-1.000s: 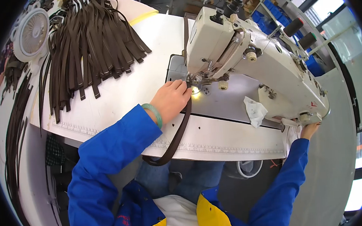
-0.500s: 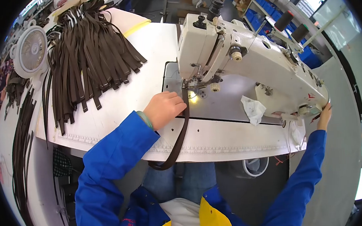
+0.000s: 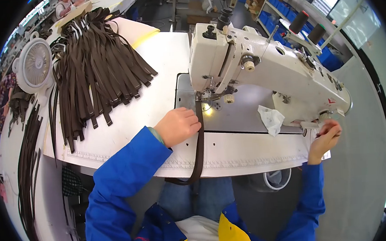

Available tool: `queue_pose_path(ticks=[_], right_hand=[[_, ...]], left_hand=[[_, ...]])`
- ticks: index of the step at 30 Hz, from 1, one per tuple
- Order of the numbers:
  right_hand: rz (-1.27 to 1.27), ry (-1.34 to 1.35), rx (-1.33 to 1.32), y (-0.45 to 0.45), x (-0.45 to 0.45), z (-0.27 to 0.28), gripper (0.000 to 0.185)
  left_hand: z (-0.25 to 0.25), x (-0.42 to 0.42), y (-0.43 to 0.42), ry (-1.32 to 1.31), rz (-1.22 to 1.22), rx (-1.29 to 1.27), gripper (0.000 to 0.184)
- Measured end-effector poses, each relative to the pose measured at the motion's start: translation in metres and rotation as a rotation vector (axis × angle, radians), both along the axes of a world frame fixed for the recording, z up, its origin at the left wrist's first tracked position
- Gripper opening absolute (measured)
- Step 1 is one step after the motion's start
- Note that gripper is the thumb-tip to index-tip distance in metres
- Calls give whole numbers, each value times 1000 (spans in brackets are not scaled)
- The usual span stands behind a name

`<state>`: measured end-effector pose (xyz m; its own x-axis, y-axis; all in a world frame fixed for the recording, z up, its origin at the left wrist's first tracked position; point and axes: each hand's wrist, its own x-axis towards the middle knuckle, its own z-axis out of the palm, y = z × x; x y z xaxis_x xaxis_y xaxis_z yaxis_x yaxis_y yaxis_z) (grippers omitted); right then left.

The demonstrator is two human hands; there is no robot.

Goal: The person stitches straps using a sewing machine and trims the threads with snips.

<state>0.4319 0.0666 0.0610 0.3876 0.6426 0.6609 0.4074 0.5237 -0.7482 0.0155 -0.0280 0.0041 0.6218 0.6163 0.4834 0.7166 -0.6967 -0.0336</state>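
Note:
A dark brown strap (image 3: 200, 153) runs from under the presser foot of the white sewing machine (image 3: 260, 57), across the table's front edge, and hangs down there. My left hand (image 3: 178, 127) is closed on the strap's left edge, just in front of the lit needle area. Over the table's right end, below the machine's stitch dial (image 3: 324, 115), my right hand (image 3: 325, 142) has its fingers curled together. A small dark bit shows at those fingertips, too small to name. Left of the machine lies a large bundle of brown straps (image 3: 102, 73).
A small white fan (image 3: 36, 64) stands left of the bundle. Crumpled white paper (image 3: 272, 120) lies on the machine bed. More straps (image 3: 27, 177) hang at far left. Thread cones (image 3: 299, 22) stand behind the machine, and a bin (image 3: 273, 182) is under the table. A person (image 3: 64, 6) is in the background.
My right hand has left the handwheel at the machine's right end and moved left and toward me. My left hand stays at the strap. The view has shifted slightly.

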Motion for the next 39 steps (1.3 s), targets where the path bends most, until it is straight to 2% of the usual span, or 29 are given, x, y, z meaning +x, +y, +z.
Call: queue_pose_path(ticks=[3,5,7,10,12,13,15,17,18,19,21,24,26,27,29,30,31,32,36,39], right_hand=[[407,-53,-61,-45,-47,-40,36],[588,-116,-168,-69,-79,-48,21],[624,-285,-183,-77,-103,-49,9],[680,-328,-348,-73,-108,-62,9],[587,-420,-344,-74,-104,-68,10],[543,-462,-312,-70,-104,-70,11],[563,-330,-451,-78,-104,-68,12],[582,-58,-666,-85,-105,-67,19],[612,-168,-609,-83,-103,-70,26],[636,-280,-553,-79,-100,-72,32],[693,-261,-544,-82,-108,-67,39],[794,-275,-645,-91,-126,-57,37],[938,-261,-801,-102,-156,-38,32],[1042,-100,-923,-106,-174,-30,28],[1243,235,-1169,-104,-202,-18,30],[1370,555,-1254,-99,-215,-23,31],[1441,723,-1314,-92,-228,-28,30],[1405,831,-1359,-86,-243,-32,26],[1292,932,-1310,-51,-292,-62,22],[1295,914,-1324,-35,-308,-57,22]], left_hand=[[1,3,-11,21,-80,10,19],[0,4,-17,33,-98,9,19],[1,4,-18,32,-98,-7,19],[0,-3,-15,-75,-147,-66,16],[-5,-11,-3,-197,-216,-112,13],[-3,-19,10,-203,-75,-157,13],[-2,-39,42,-232,217,-224,12],[-16,-54,101,-396,514,-178,12],[-21,-61,129,-305,588,-76,15],[-29,-56,149,-331,750,26,17],[-43,-36,183,-381,1063,220,22],[-40,-27,195,-452,1055,-13,26],[-21,-42,176,-679,908,-204,25],[-14,-47,164,-783,820,-312,25],[-18,-52,124,-1308,504,-631,18],[-16,-52,98,-1317,452,-672,12],[-31,-56,86,-1328,422,-678,11],[-28,-54,69,-1321,430,-633,13],[-26,-58,56,-1424,369,-704,17],[-20,-56,55,-1471,358,-725,22]])
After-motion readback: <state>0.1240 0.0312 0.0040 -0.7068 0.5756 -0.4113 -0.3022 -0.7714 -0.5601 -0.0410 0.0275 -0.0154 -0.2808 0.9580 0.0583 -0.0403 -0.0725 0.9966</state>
